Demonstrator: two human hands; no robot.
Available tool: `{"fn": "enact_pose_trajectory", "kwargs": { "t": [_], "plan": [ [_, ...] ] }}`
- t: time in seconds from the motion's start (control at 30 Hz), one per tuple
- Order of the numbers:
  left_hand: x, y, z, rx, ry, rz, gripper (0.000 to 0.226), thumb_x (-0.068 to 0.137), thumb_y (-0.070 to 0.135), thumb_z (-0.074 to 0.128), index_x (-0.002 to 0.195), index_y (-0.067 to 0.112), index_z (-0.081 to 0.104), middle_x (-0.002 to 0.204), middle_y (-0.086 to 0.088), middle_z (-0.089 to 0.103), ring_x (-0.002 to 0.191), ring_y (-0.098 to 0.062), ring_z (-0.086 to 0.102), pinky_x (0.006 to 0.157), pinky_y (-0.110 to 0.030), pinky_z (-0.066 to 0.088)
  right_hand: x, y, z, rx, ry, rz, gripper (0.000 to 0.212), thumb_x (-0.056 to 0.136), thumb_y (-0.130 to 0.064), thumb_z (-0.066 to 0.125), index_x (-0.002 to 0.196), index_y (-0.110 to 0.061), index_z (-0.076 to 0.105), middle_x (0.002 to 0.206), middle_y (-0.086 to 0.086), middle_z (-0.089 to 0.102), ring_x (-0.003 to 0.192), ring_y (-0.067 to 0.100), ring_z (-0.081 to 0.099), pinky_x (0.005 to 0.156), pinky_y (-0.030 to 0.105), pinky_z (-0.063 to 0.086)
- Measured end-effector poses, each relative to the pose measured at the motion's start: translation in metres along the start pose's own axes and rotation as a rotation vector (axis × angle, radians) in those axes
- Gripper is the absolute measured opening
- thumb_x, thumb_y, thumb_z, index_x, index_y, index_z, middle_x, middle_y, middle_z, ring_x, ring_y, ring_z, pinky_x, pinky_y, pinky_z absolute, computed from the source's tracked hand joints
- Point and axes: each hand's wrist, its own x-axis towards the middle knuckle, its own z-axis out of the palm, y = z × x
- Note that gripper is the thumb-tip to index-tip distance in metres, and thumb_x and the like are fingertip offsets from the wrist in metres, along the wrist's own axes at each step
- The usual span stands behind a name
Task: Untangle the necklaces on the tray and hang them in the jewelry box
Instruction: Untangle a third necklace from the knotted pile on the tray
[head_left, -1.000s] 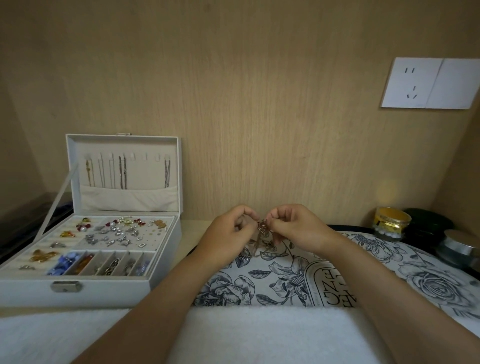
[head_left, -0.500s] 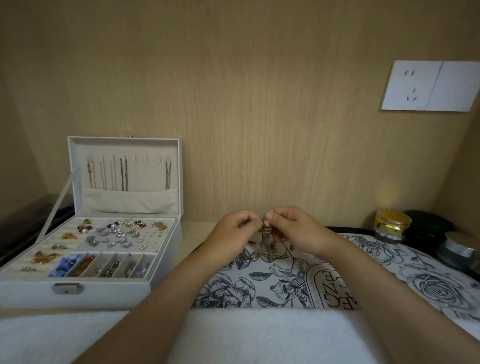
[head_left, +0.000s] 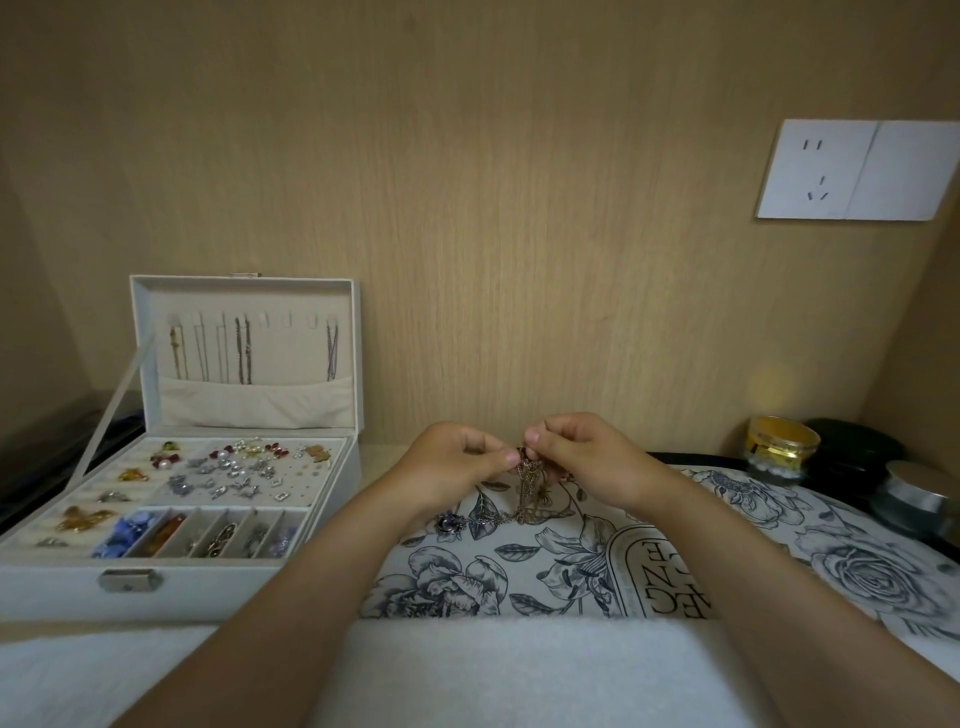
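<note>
Still, my left hand (head_left: 451, 467) and right hand (head_left: 589, 462) pinch the necklace tangle (head_left: 525, 480). It now hangs longer, down onto the tray (head_left: 675, 577).

Dim, warm, even light. The wall (head_left: 519, 208) above the jewelry box (head_left: 208, 592) is brightest; left of the box lies deep shadow. Far right of it a jar (head_left: 779, 447) casts a yellow glow. Edges bow; details are soft.

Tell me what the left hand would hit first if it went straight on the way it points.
Probably the right hand: the left hand points right, toward its fingertips, with only the pinched necklace tangle between. Depth is unclear.
</note>
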Motion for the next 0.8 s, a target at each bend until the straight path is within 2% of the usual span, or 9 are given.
{"fn": "enact_pose_trajectory", "kwargs": {
  "t": [0.1,0.2,0.3,0.37,0.43,0.5,0.6,0.7,0.8],
  "plan": [
    [0.001,0.001,-0.002,-0.018,0.003,-0.044,0.009,0.089,0.021,0.072,0.094,0.017,0.077,0.083,0.0,0.077,0.082,-0.013,0.072,0.086,-0.03,0.058,0.0,0.001,0.0,-0.026,-0.013,-0.002,0.022,0.098,-0.026,0.06,0.088,-0.01,0.072,0.057,-0.016,0.056,0.054,-0.003,0.048,0.057,0.012,0.041],
    [0.0,0.004,-0.002,-0.044,0.051,-0.098,0.008,0.09,0.02,0.07,0.093,0.016,0.076,0.073,0.004,0.074,0.071,-0.008,0.068,0.068,-0.018,0.054,0.0,0.003,0.0,-0.069,-0.028,0.012,0.023,0.095,-0.027,0.066,0.088,-0.007,0.073,0.065,-0.01,0.06,0.06,0.001,0.051,0.063,0.017,0.044],
    [0.004,0.001,0.001,0.236,0.174,-0.059,0.009,0.087,0.027,0.068,0.08,0.025,0.074,0.074,0.009,0.071,0.074,-0.008,0.066,0.072,-0.026,0.053,0.001,0.007,0.003,-0.082,-0.043,0.038,0.012,0.093,-0.023,0.07,0.085,-0.015,0.075,0.077,-0.005,0.07,0.073,0.005,0.061,0.076,0.025,0.051],
    [0.005,0.0,0.004,0.336,0.242,-0.031,0.013,0.086,0.029,0.064,0.074,0.027,0.069,0.075,0.01,0.07,0.076,-0.009,0.066,0.077,-0.03,0.053,0.0,0.007,0.005,-0.075,-0.024,0.045,0.007,0.09,-0.021,0.073,0.085,-0.018,0.076,0.08,-0.002,0.073,0.075,0.006,0.062,0.077,0.027,0.052],
    [0.004,0.002,0.006,0.247,0.245,0.006,0.013,0.089,0.028,0.063,0.077,0.026,0.068,0.075,0.006,0.069,0.069,-0.01,0.066,0.075,-0.034,0.055,0.0,0.006,0.005,-0.074,-0.004,0.062,0.006,0.085,-0.022,0.078,0.082,-0.018,0.075,0.082,0.005,0.075,0.074,0.011,0.062,0.074,0.029,0.051],
    [0.002,0.004,0.006,0.104,0.208,0.07,0.011,0.093,0.023,0.064,0.084,0.02,0.069,0.081,-0.001,0.069,0.065,-0.011,0.069,0.072,-0.039,0.06,0.0,0.004,0.005,-0.086,0.0,0.082,0.011,0.081,-0.022,0.082,0.08,-0.017,0.072,0.076,0.001,0.074,0.07,0.009,0.061,0.07,0.027,0.05],
    [-0.001,0.007,0.007,-0.013,0.153,0.136,0.007,0.095,0.018,0.064,0.091,0.014,0.069,0.086,-0.011,0.069,0.068,-0.017,0.072,0.067,-0.042,0.063,0.001,0.005,0.006,-0.001,0.038,0.063,0.015,0.083,-0.025,0.08,0.092,-0.017,0.07,0.08,-0.004,0.07,0.073,0.005,0.064,0.073,0.024,0.054],
    [-0.001,0.007,0.008,0.075,0.155,0.21,0.007,0.095,0.02,0.064,0.092,0.016,0.069,0.075,-0.009,0.072,0.067,-0.019,0.073,0.068,-0.042,0.062,0.001,0.004,0.006,0.073,0.075,0.019,0.009,0.09,-0.023,0.073,0.094,-0.015,0.075,0.075,-0.007,0.071,0.07,0.002,0.063,0.068,0.017,0.05],
    [-0.001,0.004,0.004,0.293,0.194,0.331,0.005,0.094,0.023,0.065,0.094,0.021,0.07,0.078,0.005,0.073,0.068,-0.008,0.071,0.07,-0.036,0.061,0.001,0.005,0.007,0.059,0.126,0.018,0.002,0.084,-0.017,0.078,0.085,-0.017,0.079,0.076,-0.001,0.076,0.072,0.009,0.066,0.072,0.021,0.055]
  ]
}}
